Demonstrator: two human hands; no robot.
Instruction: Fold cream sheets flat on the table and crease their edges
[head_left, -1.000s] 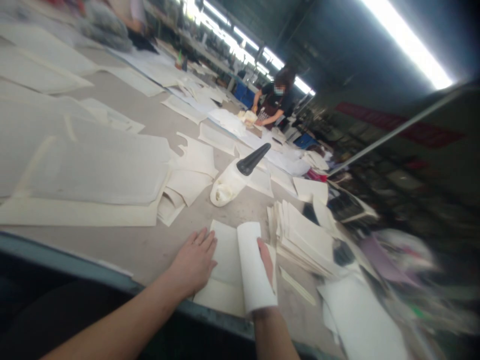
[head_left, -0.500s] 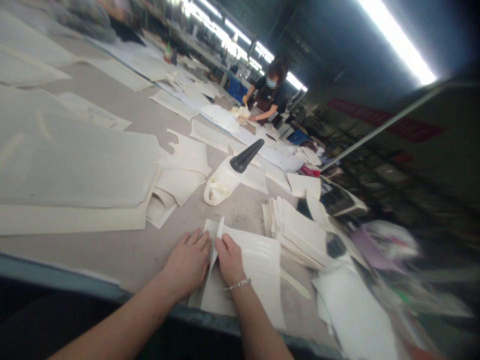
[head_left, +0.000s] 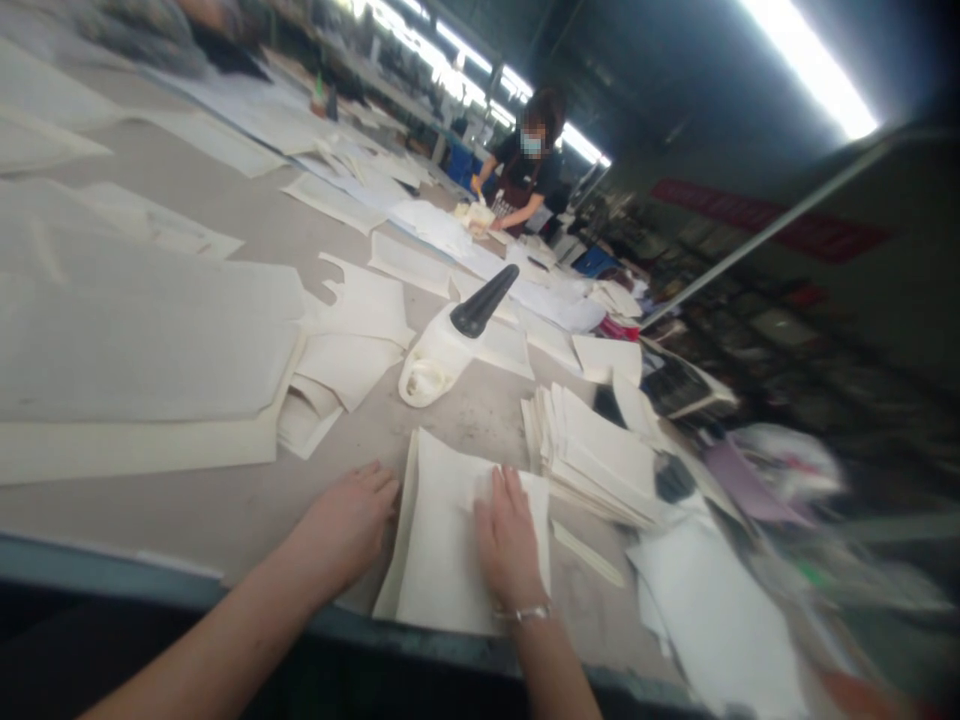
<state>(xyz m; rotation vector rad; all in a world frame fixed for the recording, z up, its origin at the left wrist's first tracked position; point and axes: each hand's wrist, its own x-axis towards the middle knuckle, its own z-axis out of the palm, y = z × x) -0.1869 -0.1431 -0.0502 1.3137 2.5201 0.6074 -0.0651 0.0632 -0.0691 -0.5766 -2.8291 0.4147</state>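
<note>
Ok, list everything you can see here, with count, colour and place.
table: one, grey, long
fabric piece: one, cream, at the near edge
stack of pieces: one, cream, just right of it
large sheets: several, cream, on the left
tool: one, white with black handle, mid-table
person: one, dark top, far end
ceiling light: one strip, white, upper right
left hand: one, open, flat on the table by the fabric piece's left edge
right hand: one, open, flat on the fabric piece
</note>
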